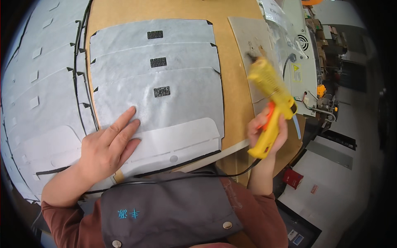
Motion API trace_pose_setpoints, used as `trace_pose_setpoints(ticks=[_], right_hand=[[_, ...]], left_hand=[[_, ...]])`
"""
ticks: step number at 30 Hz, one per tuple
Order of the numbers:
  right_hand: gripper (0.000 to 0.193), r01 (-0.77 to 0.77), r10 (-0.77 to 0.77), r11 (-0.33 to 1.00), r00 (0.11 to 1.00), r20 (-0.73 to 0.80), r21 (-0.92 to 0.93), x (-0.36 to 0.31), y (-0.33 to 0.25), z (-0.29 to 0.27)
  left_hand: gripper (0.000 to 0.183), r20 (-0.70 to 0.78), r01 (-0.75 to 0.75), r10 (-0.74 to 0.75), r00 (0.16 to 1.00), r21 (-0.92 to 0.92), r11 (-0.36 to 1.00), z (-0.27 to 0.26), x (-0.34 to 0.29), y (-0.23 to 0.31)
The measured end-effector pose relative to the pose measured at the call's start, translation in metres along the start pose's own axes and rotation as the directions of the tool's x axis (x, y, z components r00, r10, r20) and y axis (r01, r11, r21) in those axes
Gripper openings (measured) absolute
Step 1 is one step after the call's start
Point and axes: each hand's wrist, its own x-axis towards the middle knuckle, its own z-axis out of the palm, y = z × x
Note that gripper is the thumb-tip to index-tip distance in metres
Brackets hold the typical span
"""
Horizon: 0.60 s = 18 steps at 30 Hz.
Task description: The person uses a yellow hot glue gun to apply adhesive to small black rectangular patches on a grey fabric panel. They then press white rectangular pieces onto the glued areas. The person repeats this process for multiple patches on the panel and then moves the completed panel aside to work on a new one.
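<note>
My right hand grips a yellow hot glue gun with its fingers around the handle, next to the orange-red trigger. The gun is held at the right of the table, its nozzle end pointing away from me and blurred. A pale glue stick pokes out of its back. My left hand lies with fingers stretched out on a stack of overlapping grey-white fabric sheets. Three black textured patches, the nearest one among them, run up the middle of the sheets. Black tabs mark their side edges.
More grey-white sheets with pale square patches spread along the left. A stained flat board lies at the right on the tan tabletop. Beyond it stands a pale machine with a fan. The gun's black cord crosses in front of me.
</note>
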Motion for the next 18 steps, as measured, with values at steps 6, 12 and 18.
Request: trace_pose_setpoints(ticks=[6,12,18], right_hand=[[0.038,-0.034,0.036,0.999,0.998,0.059,-0.035,0.036,-0.051,-0.044],[0.043,-0.139,0.139,0.990,0.989,0.056,-0.009,0.051,-0.045,-0.060],[0.044,-0.170,0.057,0.916,0.952,-0.302,-0.362,0.045,-0.057,-0.055]], left_hand=[[0.052,-0.002,0.032,-0.032,0.999,-0.043,0.999,-0.013,0.001,0.003],[0.071,0.444,0.574,-0.459,0.770,-0.796,0.194,-0.060,0.004,0.031],[0.078,0.552,0.405,-0.450,0.702,-0.829,-0.386,-0.055,-0.013,0.048]])
